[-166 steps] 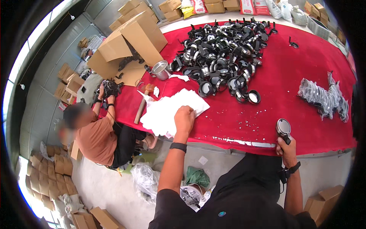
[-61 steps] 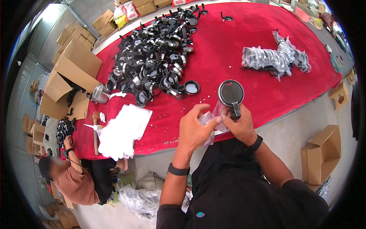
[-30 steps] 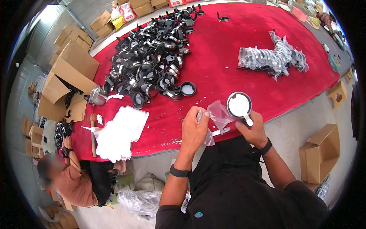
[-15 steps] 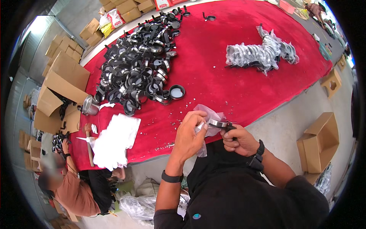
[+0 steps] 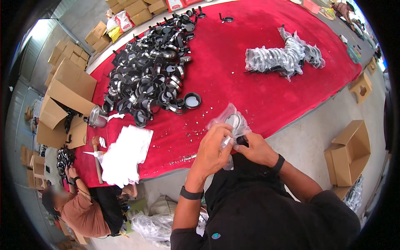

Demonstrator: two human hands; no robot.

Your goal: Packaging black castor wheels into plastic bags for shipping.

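Near the table's front edge, my left hand (image 5: 212, 149) is closed on a clear plastic bag (image 5: 227, 113). Inside the bag sits a round silver-rimmed piece with a black handle (image 5: 234, 121). My right hand (image 5: 260, 150) grips its handle end, which my fingers partly hide. A single round piece (image 5: 192, 100) lies beside a large heap of like black-and-silver pieces (image 5: 152, 71) at the left. Toward the back right, several bagged pieces (image 5: 273, 59) lie in rows. A stack of flat white bags (image 5: 127, 152) rests left of my hands.
The red cloth-covered table (image 5: 225, 54) carries small scattered bits near its front. A metal cup (image 5: 98, 116) and a hammer (image 5: 97, 160) lie at the left. A co-worker (image 5: 83, 212) sits there, handling black parts. Open cartons (image 5: 348, 156) stand on both sides.
The round piece has gone into the bag, which now wraps around it. My right hand has moved left, close to my left hand. The co-worker's head and hands have shifted.
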